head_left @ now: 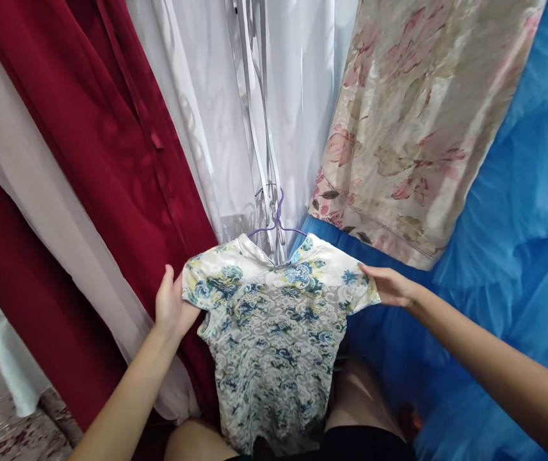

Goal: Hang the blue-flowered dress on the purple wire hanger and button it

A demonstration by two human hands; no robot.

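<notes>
Floral dress [274, 333] on purple hanger [278, 221], held out between red [86, 160] and blue gowns [509, 256]: left hand [171, 307] pinches one sleeve, right hand [389, 285] grips the other; hook not yet on any rail.

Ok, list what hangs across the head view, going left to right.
Dark red garment → sheer white curtain → small blue-flowered dress on a purple hanger → beige floral fabric → blue tulle.

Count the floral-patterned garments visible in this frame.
2: a small blue-floral dress on a purple hanger between both hands, and a pink-floral dress hanging upper right. Others may be hidden behind.
</notes>
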